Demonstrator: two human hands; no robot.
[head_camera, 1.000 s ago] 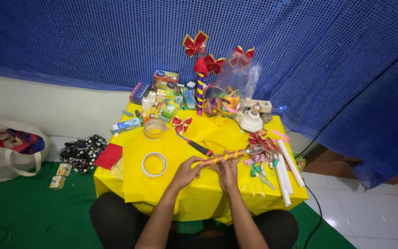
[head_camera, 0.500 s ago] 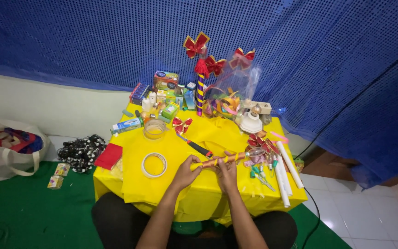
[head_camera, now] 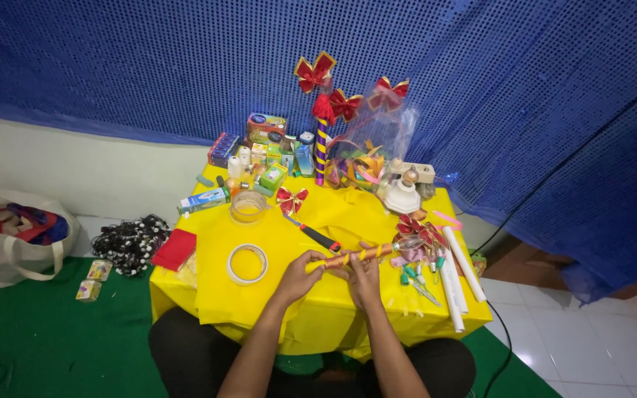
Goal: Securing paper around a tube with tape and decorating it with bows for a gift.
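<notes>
Head view: we look down on a low table covered with a yellow cloth (head_camera: 259, 295), and we take the white tape ring (head_camera: 248, 264) as our landmark.
Stick location: we find the ribbon-wrapped stick (head_camera: 355, 256), gold with red bands, to the right of the tape ring, held just above the cloth and slanting up to the right.
Left hand: we see the left hand (head_camera: 300, 274) closed around the lower, yellow end of the stick, right of the ring.
Right hand: we see the right hand (head_camera: 363, 276) further right of the ring, fingers curled on the stick's middle from beneath.
Handling judgement: we judge the stick light and stiff, its ribbon skin smooth and likely slippery; a pinch too hard could crease or shift the wrap. We rate the wrapped shaft near both ends the safest hold.
Nearby items: we note a red-and-black handled tool (head_camera: 317, 236) up and right of the ring, a clear tape roll (head_camera: 248, 206) directly beyond it, and white tubes (head_camera: 454, 280) far right.
</notes>
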